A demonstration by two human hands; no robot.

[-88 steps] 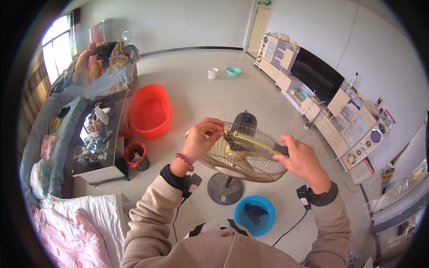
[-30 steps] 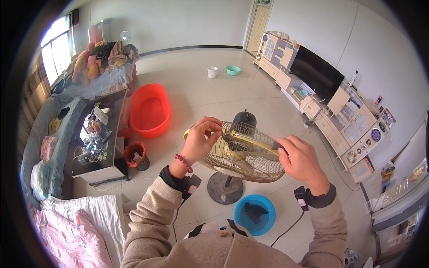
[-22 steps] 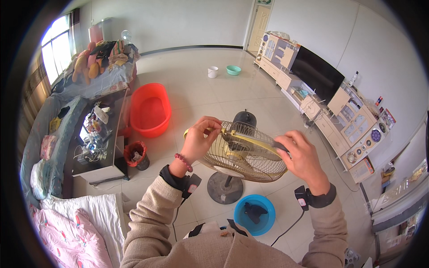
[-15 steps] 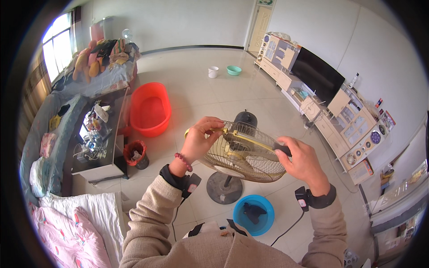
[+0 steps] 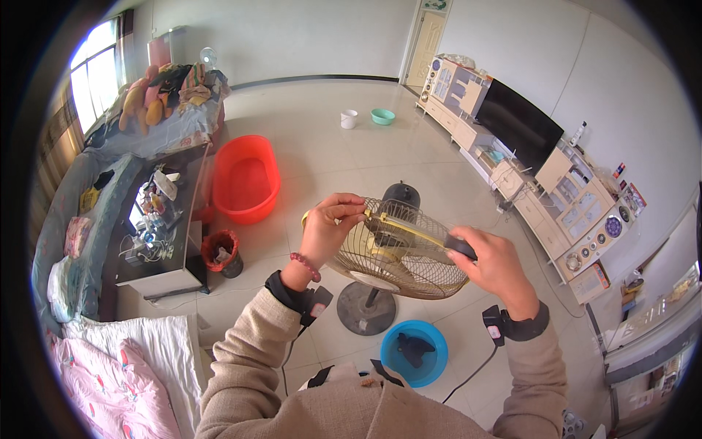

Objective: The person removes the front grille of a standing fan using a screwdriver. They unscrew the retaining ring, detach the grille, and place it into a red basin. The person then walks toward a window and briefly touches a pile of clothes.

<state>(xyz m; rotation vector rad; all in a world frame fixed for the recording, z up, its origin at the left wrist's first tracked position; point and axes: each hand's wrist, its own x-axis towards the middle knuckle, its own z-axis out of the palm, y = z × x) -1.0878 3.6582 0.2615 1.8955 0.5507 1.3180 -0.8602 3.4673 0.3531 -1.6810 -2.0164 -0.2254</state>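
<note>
A standing fan [image 5: 398, 272] is before me, its wire grille tipped upward with a yellow band along the rim. My left hand [image 5: 330, 223] pinches thumb and fingertips together at that rim, by a small yellow clip; what lies between the fingertips is hidden. My right hand [image 5: 491, 260] grips the dark, thick handle of what looks like a screwdriver [image 5: 461, 247]. Its shaft seems to run along the yellow band toward my left fingertips. Under the grille stands the fan's round dark base [image 5: 366, 310].
A blue basin [image 5: 414, 353] with dark cloth in water stands near me. To the left are a red tub [image 5: 247, 180], a lined bin [image 5: 222, 253] and a cluttered table [image 5: 161, 260]. A TV cabinet [image 5: 534, 208] lines the right wall. A white bucket [image 5: 349, 119] and green basin [image 5: 382, 116] stand farther off.
My right fingers have shifted slightly on the dark handle, curling more around it. My left hand stays pinched at the rim, and the fan has hardly moved.
</note>
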